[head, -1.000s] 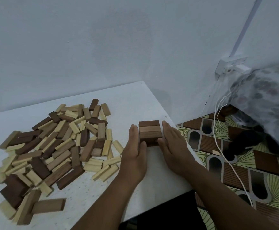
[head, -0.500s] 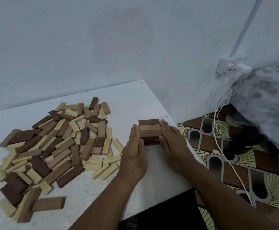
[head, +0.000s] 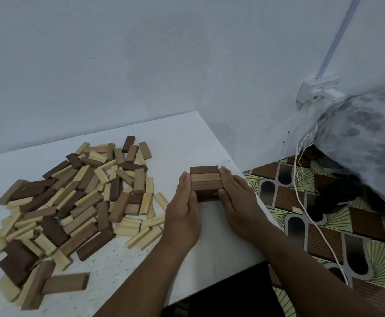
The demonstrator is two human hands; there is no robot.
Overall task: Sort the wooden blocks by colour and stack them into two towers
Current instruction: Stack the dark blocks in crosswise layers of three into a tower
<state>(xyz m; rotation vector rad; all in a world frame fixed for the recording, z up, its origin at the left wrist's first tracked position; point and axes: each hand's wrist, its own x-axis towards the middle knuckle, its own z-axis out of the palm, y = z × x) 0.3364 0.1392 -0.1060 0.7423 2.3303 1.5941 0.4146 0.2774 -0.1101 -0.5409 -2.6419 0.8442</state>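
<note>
A low stack of brown wooden blocks (head: pixel 205 178) stands near the right edge of the white table (head: pixel 175 138), three blocks side by side on top and a lower layer partly visible. My left hand (head: pixel 183 211) presses flat against the stack's left side. Against its right side lies my right hand (head: pixel 239 202), fingers straight. A loose pile of mixed blocks (head: pixel 72 195), dark brown and pale, covers the left half of the table.
A wall runs right behind the table. To the right, past the table's edge, a patterned floor (head: pixel 324 225) carries a white cable (head: pixel 319 229) from a wall socket (head: pixel 317 90). A speckled cloth bundle (head: pixel 365 138) fills the right corner.
Both hands have closed in from slightly apart and now squeeze the brown stack's two sides. The pile has not moved.
</note>
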